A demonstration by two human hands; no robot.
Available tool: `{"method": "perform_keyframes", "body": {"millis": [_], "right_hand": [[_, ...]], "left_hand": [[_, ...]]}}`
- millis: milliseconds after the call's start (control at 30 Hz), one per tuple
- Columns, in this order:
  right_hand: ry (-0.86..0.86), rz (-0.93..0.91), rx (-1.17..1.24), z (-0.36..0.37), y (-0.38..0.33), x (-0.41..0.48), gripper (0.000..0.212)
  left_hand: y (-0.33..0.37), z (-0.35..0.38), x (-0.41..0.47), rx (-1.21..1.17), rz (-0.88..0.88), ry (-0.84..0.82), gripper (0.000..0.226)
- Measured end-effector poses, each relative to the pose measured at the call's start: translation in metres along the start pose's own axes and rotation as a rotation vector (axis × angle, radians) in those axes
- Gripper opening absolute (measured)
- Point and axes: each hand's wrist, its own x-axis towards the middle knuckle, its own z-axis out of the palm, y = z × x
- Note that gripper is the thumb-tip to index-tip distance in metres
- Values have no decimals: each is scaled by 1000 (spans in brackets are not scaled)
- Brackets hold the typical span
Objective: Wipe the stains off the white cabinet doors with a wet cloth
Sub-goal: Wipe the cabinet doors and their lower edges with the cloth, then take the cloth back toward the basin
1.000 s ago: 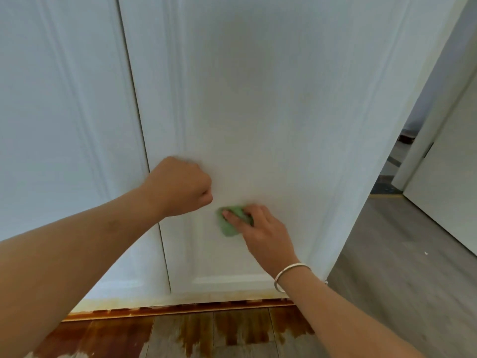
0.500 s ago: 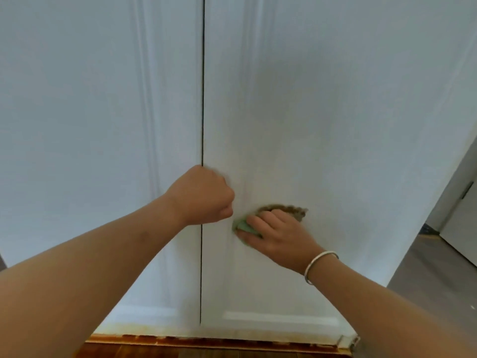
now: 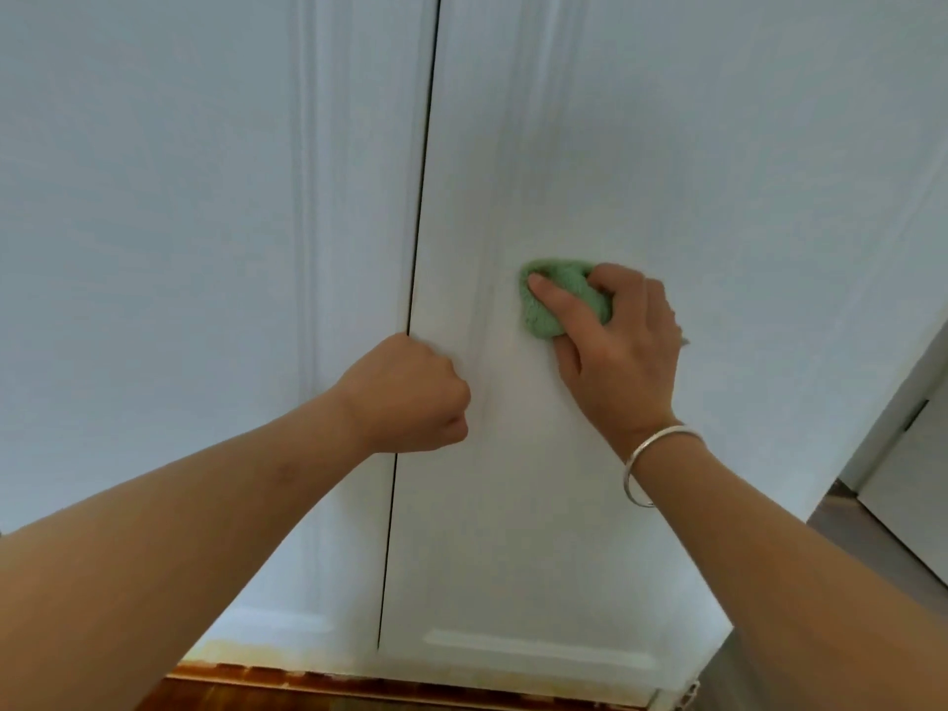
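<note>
- Green cloth, bunched into a wad, lies pressed flat on the right cabinet door, about mid-height on its recessed panel and near the moulding on that panel's left side.
- The right hand has its grip clamped on the cloth: the thumb lies across the front and the other fingers curl over the top edge. The palm covers the door just below and right of the wad, so the surface under it cannot be judged.
- The left hand is balled into a fist, its grip closed with nothing seen inside. It rests against the doors where the dark gap between them runs down, and it hides a short stretch of that gap.
- The left cabinet door stands shut beside the right one. The left forearm crosses its lower part and blocks much of it from sight.
- A silver bangle circles the right wrist; that forearm covers the lower right corner of the right door.
- Yellow-brown staining runs along the bottom edge of the left door.
- Below the doors sits a reddish-brown wooden strip.
- At the far right, past the cabinet's edge, stand a grey floor and another white door in its frame, well apart from the cloth.
</note>
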Motion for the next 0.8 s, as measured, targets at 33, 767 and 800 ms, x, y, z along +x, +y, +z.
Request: {"method": "perform_keyframes", "body": {"millis": [33,767,800], "right_hand": [[-5,-12,0,3,-4,-11,41],[-1137,1108,1139,-40,-108,-95,37],[-1123,1255,1257,-38,-116,-83,36]], "left_hand": [[0,-3,-2,-37,-10,18,40],[12,2,-39,-752,-344,-285,38],[10,-2,-46,-915,-369,-359,35]]}}
